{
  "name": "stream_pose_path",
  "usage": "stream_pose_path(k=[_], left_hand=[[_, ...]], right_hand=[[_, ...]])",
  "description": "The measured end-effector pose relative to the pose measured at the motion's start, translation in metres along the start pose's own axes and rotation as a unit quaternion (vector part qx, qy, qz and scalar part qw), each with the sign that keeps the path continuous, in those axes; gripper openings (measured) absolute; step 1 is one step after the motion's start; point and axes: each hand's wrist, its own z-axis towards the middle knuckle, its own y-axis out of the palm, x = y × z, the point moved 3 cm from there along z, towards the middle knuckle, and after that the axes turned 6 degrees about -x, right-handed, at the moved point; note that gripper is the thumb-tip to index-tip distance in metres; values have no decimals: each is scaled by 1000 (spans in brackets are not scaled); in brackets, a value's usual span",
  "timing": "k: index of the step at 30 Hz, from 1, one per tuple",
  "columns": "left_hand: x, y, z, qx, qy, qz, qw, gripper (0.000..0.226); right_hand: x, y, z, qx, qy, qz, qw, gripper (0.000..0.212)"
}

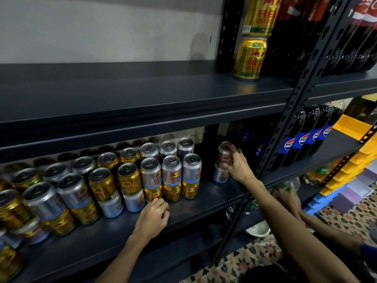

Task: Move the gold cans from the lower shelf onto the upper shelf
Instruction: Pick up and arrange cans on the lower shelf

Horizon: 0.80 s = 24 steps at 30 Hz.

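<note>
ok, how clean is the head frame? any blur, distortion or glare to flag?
Head view: the wide-angle lens skews the upper shelf edge and leans the post. The far-left cans and the cola bottles at top right are smeared. The lower shelf is dim under the upper one, with glare spots on the can lids. The left hand and the right hand, gripping a silver can, are fairly sharp.
</note>
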Motion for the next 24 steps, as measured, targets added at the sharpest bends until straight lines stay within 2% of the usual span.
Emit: stream_pose_path(k=[13, 17, 19, 22, 24], left_hand=[[-1, 2, 0, -4, -6, 5, 1000, 20], [-1, 2, 0, -7, -8, 4, 1000, 20], [-1, 1, -1, -6, -8, 5, 1000, 19], [-1, 1, -1, -9, -11, 7, 1000, 20], [-1, 2, 0, -10, -10, 10, 1000, 21]], right_hand=[[-4, -1, -10, -11, 6, 10, 1000, 74], [-9, -3, -16, -10, -1, 42, 999, 83], [-18, -5, -25, 36, -15, 58, 998, 84], [-45, -4, -45, 174, -106, 66, 977, 62], [-64, 3, -55, 195, -149, 66, 967, 51]])
